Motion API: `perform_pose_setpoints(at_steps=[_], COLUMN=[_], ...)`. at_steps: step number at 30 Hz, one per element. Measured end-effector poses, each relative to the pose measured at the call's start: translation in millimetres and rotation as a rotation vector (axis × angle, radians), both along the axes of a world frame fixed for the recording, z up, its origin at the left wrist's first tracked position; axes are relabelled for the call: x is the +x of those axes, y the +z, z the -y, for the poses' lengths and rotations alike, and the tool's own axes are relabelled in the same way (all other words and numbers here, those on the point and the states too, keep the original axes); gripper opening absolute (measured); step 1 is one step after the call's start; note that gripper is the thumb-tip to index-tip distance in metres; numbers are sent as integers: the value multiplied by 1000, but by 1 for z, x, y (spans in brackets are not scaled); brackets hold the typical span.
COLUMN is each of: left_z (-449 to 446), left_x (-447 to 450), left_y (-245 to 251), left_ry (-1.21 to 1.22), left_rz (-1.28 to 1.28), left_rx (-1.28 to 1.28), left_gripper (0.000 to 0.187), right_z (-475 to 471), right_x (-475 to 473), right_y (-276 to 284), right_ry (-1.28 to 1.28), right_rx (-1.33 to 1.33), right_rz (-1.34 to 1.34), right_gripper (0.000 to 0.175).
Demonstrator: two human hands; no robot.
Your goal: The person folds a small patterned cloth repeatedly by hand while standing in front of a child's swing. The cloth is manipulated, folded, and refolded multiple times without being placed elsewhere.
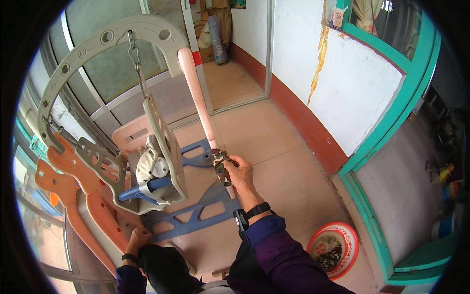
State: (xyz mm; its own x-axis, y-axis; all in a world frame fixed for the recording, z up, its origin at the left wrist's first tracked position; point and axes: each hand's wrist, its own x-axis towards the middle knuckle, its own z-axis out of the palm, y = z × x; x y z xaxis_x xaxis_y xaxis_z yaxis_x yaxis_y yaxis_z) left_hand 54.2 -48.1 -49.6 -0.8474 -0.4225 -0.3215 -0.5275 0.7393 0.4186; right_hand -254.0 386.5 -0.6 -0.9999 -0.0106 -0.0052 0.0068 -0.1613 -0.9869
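Observation:
My right hand (240,171) grips a camouflage cloth (221,165) wrapped around the lower part of a pink support pole (196,95). Above, the pole joins the grey plastic arch (106,35) of a child's swing set. The grey swing seat (161,128) hangs from the arch on carabiners and straps, with a blue bar (145,189) across its front and a star-patterned cloth (148,165) on it. My left hand (138,237), fingers curled, is at my knee beside the orange slide (102,213); whether it holds anything is hidden. A blue base frame (198,217) lies under the swing.
At the lower right, a red-rimmed basin (350,242) with dark contents stands on the tiled floor (286,176). A green door frame (371,220) and white wall (330,81) bound the right side. Behind the swing is a metal-framed glass partition (117,62). A rolled mat (217,40) stands beyond.

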Motion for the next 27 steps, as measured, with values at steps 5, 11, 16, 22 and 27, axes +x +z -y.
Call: perform_pose_setpoints(at_steps=[5, 11, 16, 22, 27], left_z=[-4, -10, -20, -35, -41], left_x=[-3, -8, -11, -21, -27], left_y=[6, 12, 20, 34, 38], left_ry=[-11, -28, -17, -23, -18], left_rz=[6, -3, -37, 19, 25], left_rx=[-50, -68, 0, -58, -48], left_gripper=[25, 26, 22, 24, 25], right_z=[-4, -11, -17, -18, -21], right_x=[0, 5, 9, 9, 9], right_y=[-1, 9, 14, 8, 5], right_ry=[-5, -8, 13, 36, 38], right_rx=[-9, -28, -103, -115, -118], right_rz=[7, -7, 34, 56, 28], right_gripper=[25, 25, 25, 28, 32])
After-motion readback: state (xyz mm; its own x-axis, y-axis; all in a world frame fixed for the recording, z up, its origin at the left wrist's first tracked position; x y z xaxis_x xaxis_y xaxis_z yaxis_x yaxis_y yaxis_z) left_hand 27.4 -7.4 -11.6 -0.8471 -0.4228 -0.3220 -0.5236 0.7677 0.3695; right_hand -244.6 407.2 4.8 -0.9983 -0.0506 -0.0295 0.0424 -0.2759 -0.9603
